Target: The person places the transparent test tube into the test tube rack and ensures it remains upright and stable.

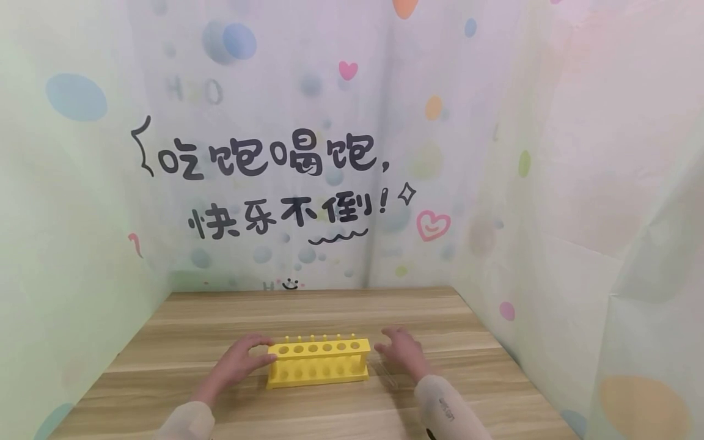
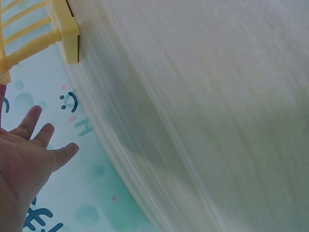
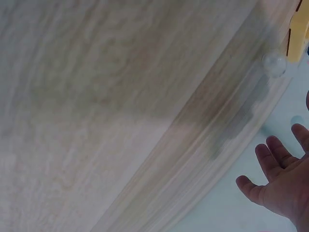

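A yellow test tube rack [image 1: 319,382] with a row of round holes on top and pegs along its back stands on the table. At its left end is my left hand [image 1: 242,359], its thumb and index finger at the top corner; the left wrist view shows the other fingers spread. Beside the right end, my right hand [image 1: 404,352] hovers with fingers apart, holding nothing. A clear glass test tube [image 1: 387,374] lies on the table below that hand; the right wrist view shows a round clear end [image 3: 274,64] close to the rack.
The wood-grain table [image 1: 308,311] runs back to a printed curtain [image 1: 308,256] with dark lettering and coloured dots. Pale sheets hang along the left side [image 1: 71,244] and the right side [image 1: 572,244] of the table.
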